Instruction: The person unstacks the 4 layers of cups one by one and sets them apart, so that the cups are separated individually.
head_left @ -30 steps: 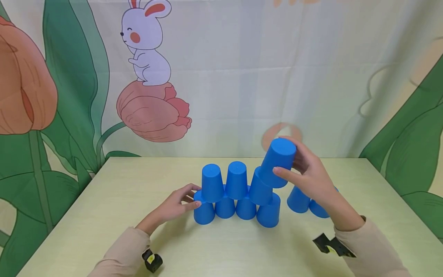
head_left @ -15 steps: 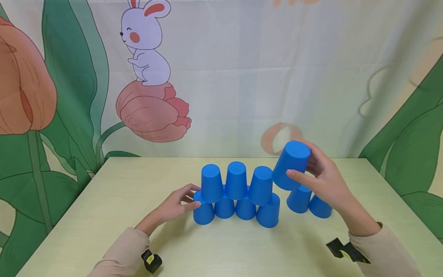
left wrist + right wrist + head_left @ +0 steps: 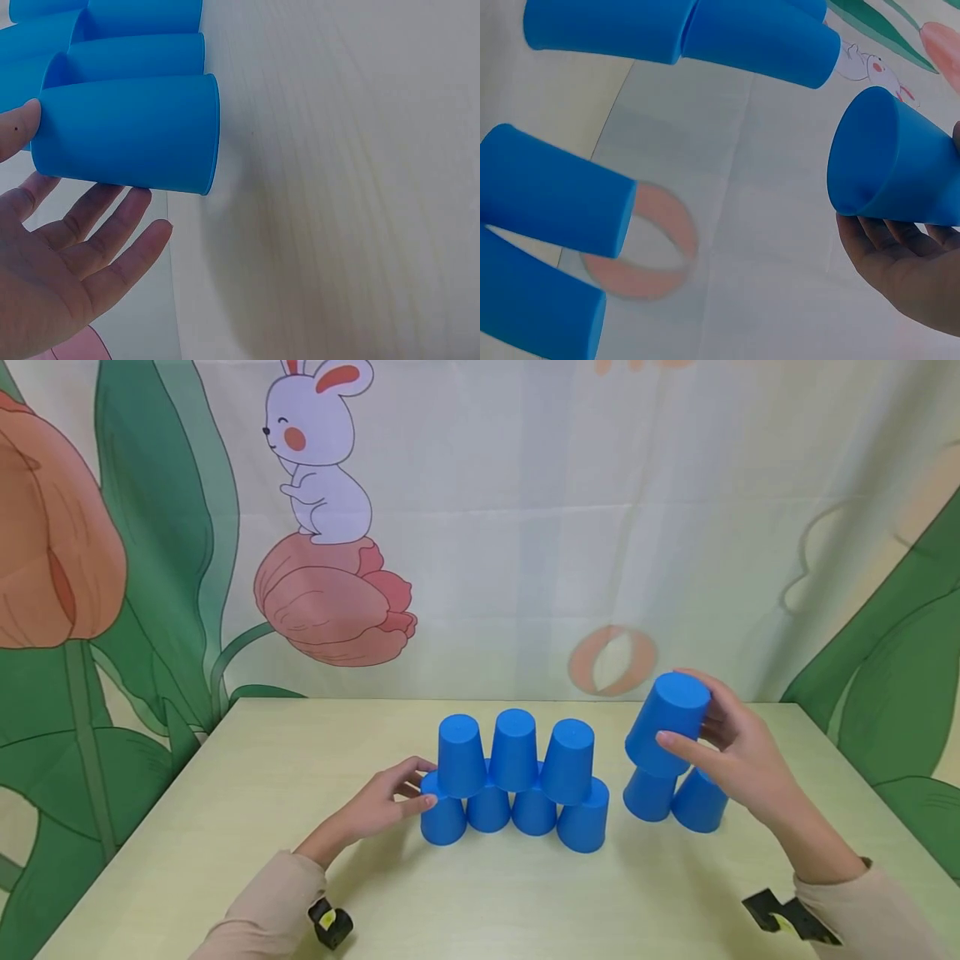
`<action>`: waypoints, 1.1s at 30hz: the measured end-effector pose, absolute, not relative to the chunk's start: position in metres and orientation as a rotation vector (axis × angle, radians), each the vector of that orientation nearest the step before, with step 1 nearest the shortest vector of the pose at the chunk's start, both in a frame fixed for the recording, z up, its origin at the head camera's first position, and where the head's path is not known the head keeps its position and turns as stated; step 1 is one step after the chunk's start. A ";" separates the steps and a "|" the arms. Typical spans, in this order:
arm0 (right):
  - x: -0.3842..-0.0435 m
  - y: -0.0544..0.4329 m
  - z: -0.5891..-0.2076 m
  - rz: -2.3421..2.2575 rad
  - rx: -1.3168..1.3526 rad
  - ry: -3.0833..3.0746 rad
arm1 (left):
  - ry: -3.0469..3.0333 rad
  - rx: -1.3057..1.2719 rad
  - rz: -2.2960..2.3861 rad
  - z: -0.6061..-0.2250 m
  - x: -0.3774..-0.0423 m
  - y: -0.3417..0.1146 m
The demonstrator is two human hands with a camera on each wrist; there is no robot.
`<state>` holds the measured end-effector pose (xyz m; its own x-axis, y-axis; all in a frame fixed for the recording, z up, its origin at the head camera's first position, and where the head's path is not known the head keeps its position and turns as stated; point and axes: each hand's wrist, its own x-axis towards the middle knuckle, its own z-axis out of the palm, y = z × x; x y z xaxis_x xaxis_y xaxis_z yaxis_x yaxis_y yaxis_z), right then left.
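In the head view my right hand (image 3: 738,764) grips an upside-down, tilted blue cup (image 3: 663,727), thumb in front and fingers behind. It hangs over two upside-down blue cups (image 3: 648,797) on the table, overlapping one of them. The right wrist view looks into the open mouth of the held cup (image 3: 866,154). My left hand (image 3: 375,806) touches the leftmost bottom cup (image 3: 443,827) of a two-level stack, its fingers spread loosely along the side and the thumb at the base edge. Several upside-down cups make the bottom row; three more, such as the middle cup (image 3: 514,752), stand on top.
The light wooden table (image 3: 480,902) ends at a printed curtain (image 3: 480,593) with a rabbit and flowers. A gap of table separates the stack from the two cups at right. Black wrist devices (image 3: 330,924) sit at both sleeves.
My right hand has carried the held cup rightward and slightly down, away from the stack's right end to above the two separate cups. My left hand and the stack have stayed put.
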<state>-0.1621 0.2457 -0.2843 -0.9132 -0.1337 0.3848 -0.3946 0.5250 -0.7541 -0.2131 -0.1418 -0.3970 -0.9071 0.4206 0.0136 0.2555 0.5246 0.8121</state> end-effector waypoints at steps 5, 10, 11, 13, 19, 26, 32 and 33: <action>-0.163 0.256 -0.287 1.320 0.408 -2.501 | 2.581 0.566 1.326 -0.396 -0.213 -0.141; -0.164 0.270 -0.290 1.265 0.356 -2.529 | 2.565 0.579 1.332 -0.395 -0.214 -0.141; -0.165 0.272 -0.291 1.250 0.347 -2.534 | 2.563 0.580 1.332 -0.395 -0.214 -0.141; -0.166 0.278 -0.292 1.218 0.335 -2.537 | 2.559 0.580 1.335 -0.395 -0.215 -0.141; -0.169 0.292 -0.293 1.207 0.294 -2.529 | 2.555 0.580 1.341 -0.394 -0.216 -0.140; -0.171 0.308 -0.292 1.164 0.229 -2.565 | 2.552 0.589 1.351 -0.394 -0.217 -0.139; -0.173 0.320 -0.294 1.180 0.177 -2.587 | 2.554 0.587 1.355 -0.393 -0.218 -0.139; -0.174 0.322 -0.294 1.192 0.172 -2.586 | 2.554 0.586 1.355 -0.393 -0.218 -0.139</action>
